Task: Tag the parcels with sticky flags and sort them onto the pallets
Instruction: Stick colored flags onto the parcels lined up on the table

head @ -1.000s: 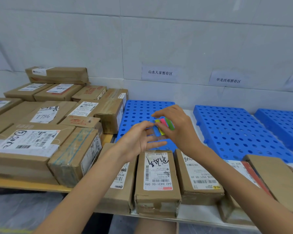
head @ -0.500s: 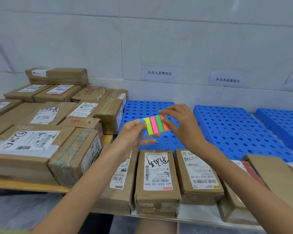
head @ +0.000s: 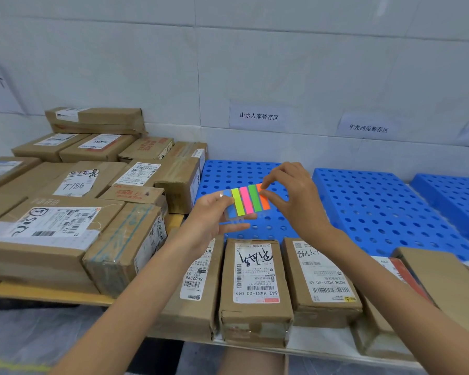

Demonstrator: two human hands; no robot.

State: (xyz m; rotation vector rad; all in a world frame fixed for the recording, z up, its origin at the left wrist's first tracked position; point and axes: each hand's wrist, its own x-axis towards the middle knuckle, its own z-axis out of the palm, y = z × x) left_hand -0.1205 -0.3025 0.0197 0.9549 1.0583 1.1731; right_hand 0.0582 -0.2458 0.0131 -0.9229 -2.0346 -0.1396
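Head view. The left hand (head: 209, 215) holds the sheet of sticky flags (head: 245, 200) in the air, above the near part of the leftmost blue pallet (head: 228, 174). The thumb lies on top of the sheet at its left end, on the blue strip. The other fingers lie under the sheet, nearly straight and close together, so the sheet is pinched between thumb and fingers. The sheet carries five strips side by side, from left to right: blue, yellow-green, pink, green, orange.

The right hand (head: 295, 201) meets the sheet at its right end. Forefinger and thumb close on the orange flag (head: 263, 199), the forefinger at its far end and the thumb at its right edge. The remaining fingers are loosely curled behind and touch nothing that can be seen.

Below both hands, a row of parcels (head: 255, 274) lies along the near edge of the shelf, white shipping labels facing up. To the left, a stack of parcels (head: 65, 212) rests on a wooden board (head: 38, 295). To the right of the leftmost pallet lie the middle pallet (head: 377, 207) and the rightmost pallet (head: 450, 190), side by side against the wall (head: 309, 63). Paper signs (head: 259, 116) are fixed to the wall above the pallets.
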